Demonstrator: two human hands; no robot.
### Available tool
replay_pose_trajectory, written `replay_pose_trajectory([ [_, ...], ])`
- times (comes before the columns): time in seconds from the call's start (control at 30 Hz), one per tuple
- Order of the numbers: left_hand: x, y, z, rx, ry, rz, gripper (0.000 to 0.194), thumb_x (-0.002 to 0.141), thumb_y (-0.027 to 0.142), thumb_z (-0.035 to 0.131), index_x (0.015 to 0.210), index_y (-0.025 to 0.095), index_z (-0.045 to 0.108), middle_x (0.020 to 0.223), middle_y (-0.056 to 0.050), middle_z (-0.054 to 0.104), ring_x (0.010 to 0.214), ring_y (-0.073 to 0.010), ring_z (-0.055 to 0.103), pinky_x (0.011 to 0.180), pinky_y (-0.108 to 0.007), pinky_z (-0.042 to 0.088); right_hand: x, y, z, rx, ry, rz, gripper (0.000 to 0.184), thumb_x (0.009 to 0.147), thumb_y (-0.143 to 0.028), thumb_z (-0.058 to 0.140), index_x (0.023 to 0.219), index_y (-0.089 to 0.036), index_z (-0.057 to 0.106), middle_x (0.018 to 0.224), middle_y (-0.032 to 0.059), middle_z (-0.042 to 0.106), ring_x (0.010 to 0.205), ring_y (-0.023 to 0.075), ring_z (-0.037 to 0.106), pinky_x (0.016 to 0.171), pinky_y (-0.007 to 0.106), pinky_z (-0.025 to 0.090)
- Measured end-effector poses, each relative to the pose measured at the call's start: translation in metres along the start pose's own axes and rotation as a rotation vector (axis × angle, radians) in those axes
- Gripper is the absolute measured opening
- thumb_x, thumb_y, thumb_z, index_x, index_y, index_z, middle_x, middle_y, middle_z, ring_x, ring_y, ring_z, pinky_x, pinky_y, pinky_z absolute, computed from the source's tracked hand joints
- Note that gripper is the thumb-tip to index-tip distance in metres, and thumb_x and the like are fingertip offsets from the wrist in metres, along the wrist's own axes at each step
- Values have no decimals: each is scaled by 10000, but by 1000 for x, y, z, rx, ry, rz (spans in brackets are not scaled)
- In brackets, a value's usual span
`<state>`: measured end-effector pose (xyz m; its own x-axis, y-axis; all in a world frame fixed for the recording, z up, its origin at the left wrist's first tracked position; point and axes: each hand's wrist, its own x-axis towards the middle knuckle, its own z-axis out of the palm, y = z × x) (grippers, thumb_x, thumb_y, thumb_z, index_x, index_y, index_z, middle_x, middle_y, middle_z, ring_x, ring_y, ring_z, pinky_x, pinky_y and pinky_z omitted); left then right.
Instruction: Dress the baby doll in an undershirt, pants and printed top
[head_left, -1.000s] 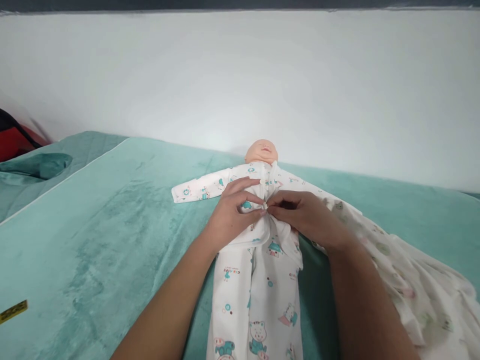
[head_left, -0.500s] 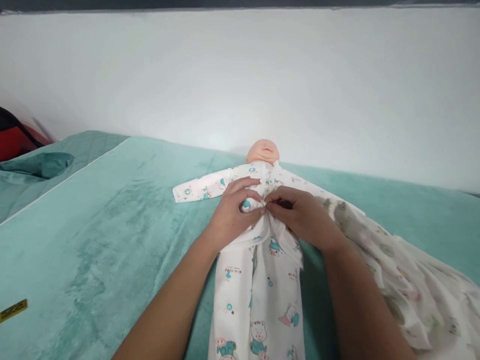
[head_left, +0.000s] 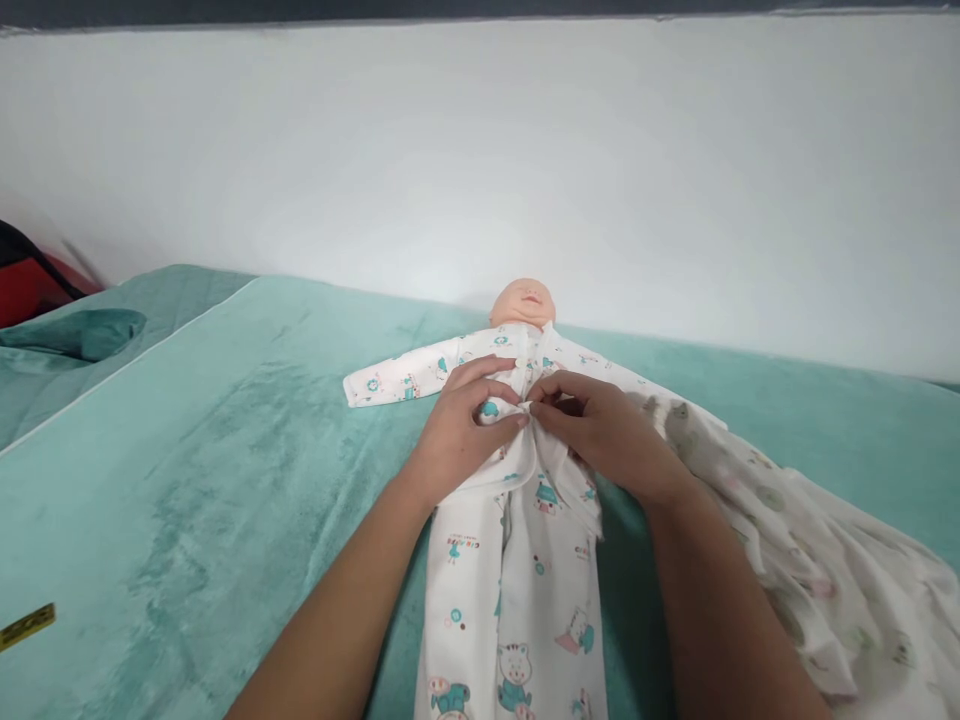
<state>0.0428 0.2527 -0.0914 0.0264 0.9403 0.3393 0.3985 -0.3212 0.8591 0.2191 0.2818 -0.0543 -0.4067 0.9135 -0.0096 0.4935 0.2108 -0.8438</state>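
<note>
A baby doll point(head_left: 524, 300) lies on its back on a teal blanket point(head_left: 210, 450), dressed in a white romper point(head_left: 517, 590) printed with small teal animals. My left hand point(head_left: 461, 425) pinches the left front edge of the romper at the doll's chest. My right hand point(head_left: 600, 430) pinches the facing edge, and the fingertips of both hands meet at the front closure. One sleeve of the romper lies stretched out flat to the left.
A white printed cloth point(head_left: 817, 540) lies crumpled on the blanket to the right of the doll. A white wall point(head_left: 480, 150) runs behind. At the far left sit a teal bundle point(head_left: 75, 330) and something red and black point(head_left: 22, 280). A yellow tag point(head_left: 26, 625) lies at the lower left.
Both hands stay pinched together at the doll's chest, with only small finger shifts. The romper front has been drawn slightly closer together.
</note>
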Motion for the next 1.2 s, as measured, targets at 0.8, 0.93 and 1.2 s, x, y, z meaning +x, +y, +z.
replay_pose_trajectory([
  [0.8, 1, 2, 4, 106, 22, -19, 165, 736, 200, 739, 878, 236, 662, 1460, -31, 459, 1367, -258, 397, 1149, -487, 324, 2, 0, 4, 77, 61, 48, 131, 804, -323, 605, 797, -192, 613, 635, -53, 551, 457, 45, 396, 455, 186, 313],
  [0.93, 0, 3, 5, 97, 37, -37, 113, 751, 171, 698, 841, 229, 661, 1441, -32, 476, 1368, -252, 396, 1134, -475, 350, 1, -1, 3, 128, 47, 96, 151, 800, -344, 609, 827, -197, 630, 577, -55, 525, 406, 54, 389, 394, 180, 316],
  [1.2, 0, 4, 5, 75, 58, -55, 154, 749, 103, 635, 826, 232, 672, 1416, -20, 500, 1329, -242, 444, 1121, -471, 374, -1, -4, 1, 122, 31, 123, 205, 778, -383, 653, 841, -188, 654, 583, -39, 529, 429, 56, 416, 405, 166, 308],
])
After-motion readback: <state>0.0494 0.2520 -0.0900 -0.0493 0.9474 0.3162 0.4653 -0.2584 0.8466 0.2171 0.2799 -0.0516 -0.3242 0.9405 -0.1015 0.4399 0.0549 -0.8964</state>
